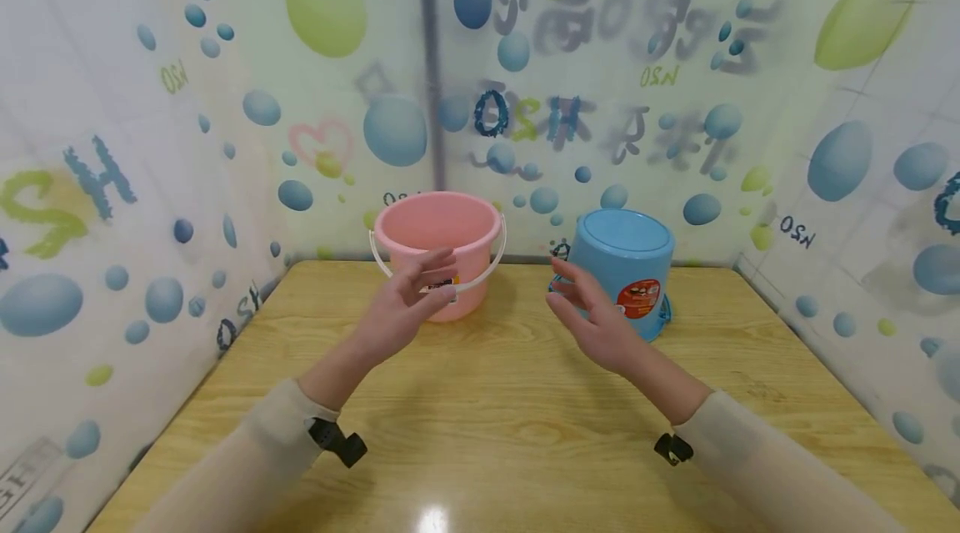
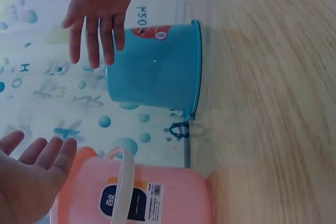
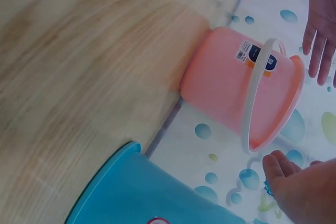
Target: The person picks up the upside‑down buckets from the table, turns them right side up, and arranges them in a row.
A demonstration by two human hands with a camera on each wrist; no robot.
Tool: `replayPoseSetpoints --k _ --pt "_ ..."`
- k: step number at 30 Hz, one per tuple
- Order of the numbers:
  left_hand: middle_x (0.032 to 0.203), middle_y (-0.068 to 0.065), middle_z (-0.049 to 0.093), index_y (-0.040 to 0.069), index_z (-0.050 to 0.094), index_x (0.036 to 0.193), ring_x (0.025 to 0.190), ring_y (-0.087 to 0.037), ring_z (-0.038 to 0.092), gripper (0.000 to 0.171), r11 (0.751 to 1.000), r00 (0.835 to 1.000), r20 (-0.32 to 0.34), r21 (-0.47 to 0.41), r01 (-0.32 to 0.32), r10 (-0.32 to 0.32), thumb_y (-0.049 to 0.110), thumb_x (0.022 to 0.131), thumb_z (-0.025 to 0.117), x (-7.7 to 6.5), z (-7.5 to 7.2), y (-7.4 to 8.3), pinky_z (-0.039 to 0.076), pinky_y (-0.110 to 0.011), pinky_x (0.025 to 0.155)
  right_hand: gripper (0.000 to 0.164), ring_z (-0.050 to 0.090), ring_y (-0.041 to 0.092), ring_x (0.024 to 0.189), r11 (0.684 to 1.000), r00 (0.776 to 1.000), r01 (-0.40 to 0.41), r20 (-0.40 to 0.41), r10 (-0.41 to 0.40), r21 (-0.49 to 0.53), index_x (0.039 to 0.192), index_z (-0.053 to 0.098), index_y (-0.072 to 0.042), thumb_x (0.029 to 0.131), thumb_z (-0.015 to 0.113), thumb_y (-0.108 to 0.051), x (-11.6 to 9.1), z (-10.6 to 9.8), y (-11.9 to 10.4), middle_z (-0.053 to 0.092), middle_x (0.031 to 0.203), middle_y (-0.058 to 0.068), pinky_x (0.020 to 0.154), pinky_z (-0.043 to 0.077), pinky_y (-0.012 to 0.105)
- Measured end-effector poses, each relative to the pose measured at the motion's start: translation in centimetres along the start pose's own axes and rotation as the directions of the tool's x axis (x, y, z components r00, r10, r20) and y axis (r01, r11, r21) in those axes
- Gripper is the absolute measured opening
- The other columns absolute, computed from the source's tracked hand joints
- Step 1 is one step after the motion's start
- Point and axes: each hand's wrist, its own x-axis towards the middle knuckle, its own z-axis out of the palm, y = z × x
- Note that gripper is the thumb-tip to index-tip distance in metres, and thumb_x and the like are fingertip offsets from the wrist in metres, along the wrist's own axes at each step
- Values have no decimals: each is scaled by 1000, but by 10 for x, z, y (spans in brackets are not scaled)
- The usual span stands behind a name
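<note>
A pink bucket (image 1: 472, 266) with a white handle (image 1: 491, 273) stands upright at the back left of the table. To its right a blue bucket (image 1: 628, 234) sits upside down, rim on the wood, with a red label on its side. My left hand (image 1: 401, 308) is raised in front of the pink bucket, fingers extended and holding nothing. In front of the blue bucket hovers my right hand (image 1: 600, 324), fingers loosely straight, also without anything in it. The left wrist view shows a sticker (image 2: 137, 201) on the pink bucket.
The wooden table (image 1: 480, 424) ends at a back wall (image 1: 630, 141) printed with blue and green bubbles and letters. Similar side walls (image 1: 112, 183) enclose it left and right. A dark wrist strap (image 1: 337, 439) is on each sleeve.
</note>
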Motion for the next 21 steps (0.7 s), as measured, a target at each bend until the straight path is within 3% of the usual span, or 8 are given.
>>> replayPoseSetpoints --k 5,10,21 --pt "164 -21 53 4 45 165 153 -49 50 63 999 997 73 -20 -27 29 21 110 70 5 25 -5 57 -37 115 60 45 51 155 1000 1000 14 -17 -14 -24 173 29 -7 119 50 -23 -16 -7 5 33 176 22 118 47 71" --pt "167 -14 51 10 46 165 155 -38 51 62 999 991 131 -20 -31 34 24 109 70 10 45 -4 49 -55 123 60 47 48 155 998 1000 2 -8 -2 -62 173 29 -9 119 50 -25 -28 -15 12 33 177 21 119 46 70" --pt "171 -4 48 26 42 169 157 -29 51 72 997 962 268 72 38 -56 33 106 75 33 88 -19 51 -50 123 61 49 49 152 989 998 -43 -44 37 -138 171 30 -1 119 51 -24 -47 -45 29 34 175 25 120 42 71"
